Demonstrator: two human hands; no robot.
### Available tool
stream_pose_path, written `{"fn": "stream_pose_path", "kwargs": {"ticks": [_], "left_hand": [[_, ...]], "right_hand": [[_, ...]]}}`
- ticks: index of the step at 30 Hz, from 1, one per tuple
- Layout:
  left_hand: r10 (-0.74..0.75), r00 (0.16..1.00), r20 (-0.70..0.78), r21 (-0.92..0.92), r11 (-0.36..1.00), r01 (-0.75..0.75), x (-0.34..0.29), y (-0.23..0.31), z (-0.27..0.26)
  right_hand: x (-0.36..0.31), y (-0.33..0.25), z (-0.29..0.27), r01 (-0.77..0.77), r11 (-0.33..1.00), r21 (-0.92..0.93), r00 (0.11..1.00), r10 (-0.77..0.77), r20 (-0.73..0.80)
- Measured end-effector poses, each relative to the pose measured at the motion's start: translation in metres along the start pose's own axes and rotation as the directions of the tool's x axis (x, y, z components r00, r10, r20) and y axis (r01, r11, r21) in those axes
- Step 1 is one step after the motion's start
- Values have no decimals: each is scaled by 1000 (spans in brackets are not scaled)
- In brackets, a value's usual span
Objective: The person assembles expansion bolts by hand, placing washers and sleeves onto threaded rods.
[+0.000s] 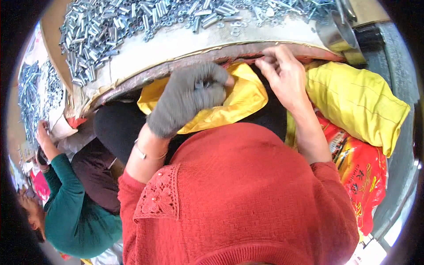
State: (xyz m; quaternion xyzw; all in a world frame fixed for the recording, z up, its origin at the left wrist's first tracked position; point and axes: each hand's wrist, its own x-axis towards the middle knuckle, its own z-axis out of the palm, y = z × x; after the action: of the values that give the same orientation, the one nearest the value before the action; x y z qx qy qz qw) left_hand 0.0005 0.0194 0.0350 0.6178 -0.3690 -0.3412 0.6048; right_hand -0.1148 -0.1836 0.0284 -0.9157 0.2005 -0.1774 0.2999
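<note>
In a grey knit glove, my left hand [190, 95] is curled above a yellow cloth bag [247, 95] lying over my lap. Small dark metal pieces [202, 84] show at its folded fingers, too blurred to name. My bare right hand [285, 75] is at the table's front edge, just right of the bag. Its thumb and fingertips are bent close together; whatever is between them is too small to make out. Beyond both hands, many short metal sleeves [159, 13] and washers [235, 31] lie on the pale tabletop [176, 44].
A metal can [338, 33] lies at the table's right end. A folded yellow cloth bundle [357, 99] rests on a red printed bag [362, 176] to my right. At the left, a person in a green sleeve [66, 185] reaches toward another heap of metal parts [35, 95].
</note>
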Motion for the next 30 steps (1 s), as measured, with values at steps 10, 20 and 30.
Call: {"fn": "stream_pose_path", "kwargs": {"ticks": [10,20,30], "left_hand": [[-282,957,72,-203,935,291,15,-56,11],[-289,934,210,-175,929,326,6,-38,10],[-267,955,-130,-552,820,154,7,-41,-10]], "right_hand": [[91,54,19,1,924,-383,984,-69,-164],[118,40,5,-23,882,-470,999,33,12],[90,27,-8,372,895,245,782,-160,-602]]}}
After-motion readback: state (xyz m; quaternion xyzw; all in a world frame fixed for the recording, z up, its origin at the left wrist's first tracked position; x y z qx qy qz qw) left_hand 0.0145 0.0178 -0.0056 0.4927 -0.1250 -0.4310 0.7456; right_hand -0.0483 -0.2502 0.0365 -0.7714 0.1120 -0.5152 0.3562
